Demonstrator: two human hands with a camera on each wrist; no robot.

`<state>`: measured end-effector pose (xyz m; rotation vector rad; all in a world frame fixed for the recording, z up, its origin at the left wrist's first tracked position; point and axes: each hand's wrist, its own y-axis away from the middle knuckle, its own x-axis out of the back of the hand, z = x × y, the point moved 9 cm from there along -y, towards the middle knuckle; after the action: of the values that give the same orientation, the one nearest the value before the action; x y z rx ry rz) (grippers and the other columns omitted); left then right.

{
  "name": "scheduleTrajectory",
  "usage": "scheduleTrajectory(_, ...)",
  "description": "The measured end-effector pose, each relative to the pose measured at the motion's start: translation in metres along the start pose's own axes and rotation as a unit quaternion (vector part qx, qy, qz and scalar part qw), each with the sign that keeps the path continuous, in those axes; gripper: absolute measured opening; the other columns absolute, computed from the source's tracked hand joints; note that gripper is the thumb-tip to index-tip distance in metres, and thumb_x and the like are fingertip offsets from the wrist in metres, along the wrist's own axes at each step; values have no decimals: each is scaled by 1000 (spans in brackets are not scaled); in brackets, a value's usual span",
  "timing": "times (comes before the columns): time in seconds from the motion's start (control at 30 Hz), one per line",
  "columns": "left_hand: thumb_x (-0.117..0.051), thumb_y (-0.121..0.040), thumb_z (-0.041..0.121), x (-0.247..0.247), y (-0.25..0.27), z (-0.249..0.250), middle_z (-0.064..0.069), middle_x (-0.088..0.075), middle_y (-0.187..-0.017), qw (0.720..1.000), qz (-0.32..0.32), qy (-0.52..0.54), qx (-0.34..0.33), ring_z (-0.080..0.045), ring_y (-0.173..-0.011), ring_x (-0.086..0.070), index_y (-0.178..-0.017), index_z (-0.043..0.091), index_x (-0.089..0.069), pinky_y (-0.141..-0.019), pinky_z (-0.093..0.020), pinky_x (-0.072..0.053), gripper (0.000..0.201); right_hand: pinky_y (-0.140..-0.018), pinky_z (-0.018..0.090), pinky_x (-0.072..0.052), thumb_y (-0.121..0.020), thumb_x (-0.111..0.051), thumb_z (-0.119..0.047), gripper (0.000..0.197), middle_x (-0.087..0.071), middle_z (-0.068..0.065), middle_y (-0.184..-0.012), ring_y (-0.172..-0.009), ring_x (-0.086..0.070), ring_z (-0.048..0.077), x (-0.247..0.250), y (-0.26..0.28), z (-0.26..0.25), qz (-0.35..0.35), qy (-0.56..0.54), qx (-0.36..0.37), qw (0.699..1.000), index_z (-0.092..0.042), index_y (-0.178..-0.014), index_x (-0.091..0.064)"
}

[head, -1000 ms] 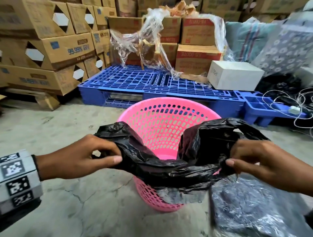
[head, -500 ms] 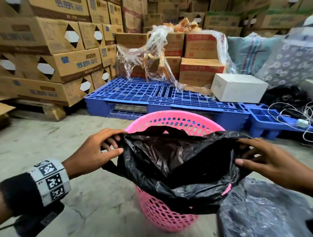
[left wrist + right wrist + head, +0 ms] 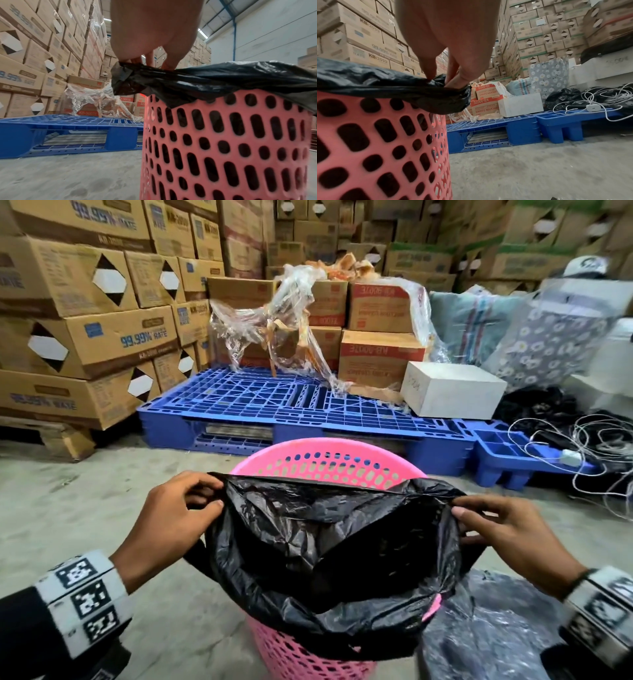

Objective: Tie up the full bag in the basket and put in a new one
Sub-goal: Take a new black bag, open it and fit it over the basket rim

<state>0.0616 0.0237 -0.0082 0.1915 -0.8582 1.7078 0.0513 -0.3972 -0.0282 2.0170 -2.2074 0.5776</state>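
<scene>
A pink perforated plastic basket (image 3: pixel 329 462) stands on the concrete floor (image 3: pixel 85 508) just in front of a blue plastic pallet (image 3: pixel 274 402). A black bin bag (image 3: pixel 318 542) is spread open across the basket's mouth, its body sagging down inside and its near edge draped over the near rim. The left hand (image 3: pixel 171 522) pinches the bag's left edge between thumb and fingers, out beyond the basket's left side; the right hand (image 3: pixel 507 529) pinches the right edge the same way on the opposite side. The two hands are well apart, pulling the opening wide and taut along its far edge. A second dark bag (image 3: pixel 479 628), filled and glossy, lies on the floor just beside the basket at the lower right. On the pallet sit brown cartons (image 3: pixel 380 357), crumpled clear plastic wrap (image 3: pixel 274 326) and a white box (image 3: pixel 452 392). White cables (image 3: pixel 589 446) tangle at the right.
</scene>
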Motion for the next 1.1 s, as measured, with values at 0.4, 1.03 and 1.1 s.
scheduleTrajectory(0.4,-62,-74,-11,-26,-19,-7,5,-68,-103,989,-113,24,88,0,-91,-65,-107,18,-64,-85,-14,-48,44,-57,21,-55,-83,-59,-43,4,-74,0,-87,-69,-68,3,-11,-17,-16,-35,205,82,975,-45,-87,-59)
scheduleTrajectory(1.03,-66,-71,13,-52,-55,-58,-3,-54,-63,910,-125,260,297,-14,-55,-51,-71,12,-61,-49,-20,-42,5,-72,41,-52,-79,-72,-23,4,-70,20,-79,-63,-56,10,-36,-76,15,-126,253,-29,959,-25,-81,-73)
scheduleTrajectory(1.1,-65,-79,15,-43,-53,-58,-1,-51,-62,931,-117,193,286,-14,-51,-47,-74,10,-65,-45,-21,-38,7,-68,33,-51,-78,-72,-23,2,-69,15,-75,-62,-58,8,-35,-76,18,-121,255,-34,959,-23,-80,-72)
